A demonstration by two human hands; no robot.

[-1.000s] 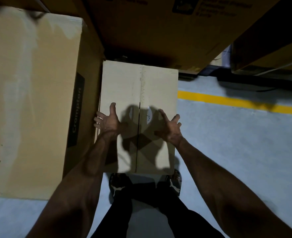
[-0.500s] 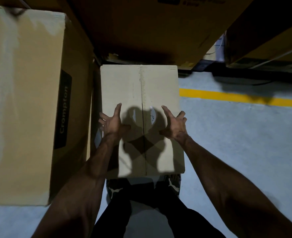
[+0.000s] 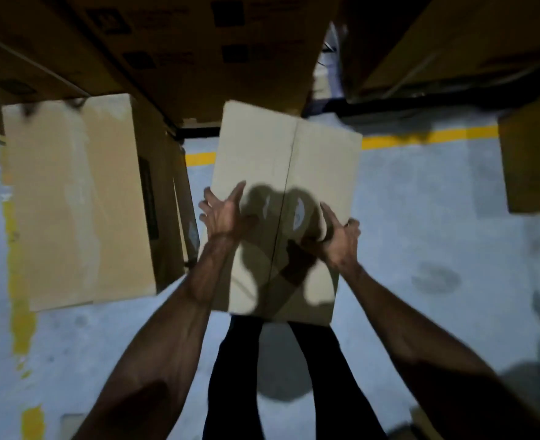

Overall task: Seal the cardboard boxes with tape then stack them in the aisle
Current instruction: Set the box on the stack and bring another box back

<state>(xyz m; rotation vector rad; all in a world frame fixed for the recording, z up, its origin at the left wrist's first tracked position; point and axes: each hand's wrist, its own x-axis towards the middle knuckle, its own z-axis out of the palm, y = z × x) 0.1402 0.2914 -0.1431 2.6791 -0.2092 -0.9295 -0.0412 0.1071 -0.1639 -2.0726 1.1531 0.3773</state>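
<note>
A pale cardboard box (image 3: pixel 289 154) with closed top flaps and a centre seam is lifted off the floor and tilted, held out in front of me. My left hand (image 3: pixel 222 214) grips its left edge, thumb on top and fingers down the side. On the right edge, my right hand (image 3: pixel 341 241) holds it the same way. A dark round shape with a pale crescent (image 3: pixel 307 214), possibly a tape roll, lies on the box top by my right thumb; it is blurred. Shadows of my hands fall across the top.
A taller cardboard box (image 3: pixel 71 198) stands on the floor at my left. Big dark cartons (image 3: pixel 198 42) fill the racking ahead. Another box (image 3: pixel 532 160) shows at the right edge. A yellow line (image 3: pixel 427 136) runs across the grey floor. My legs (image 3: pixel 237 360) are below the held box.
The box has come up off the floor and swung right, away from the tall box. Both hands kept their hold on its sides and my view pulled back.
</note>
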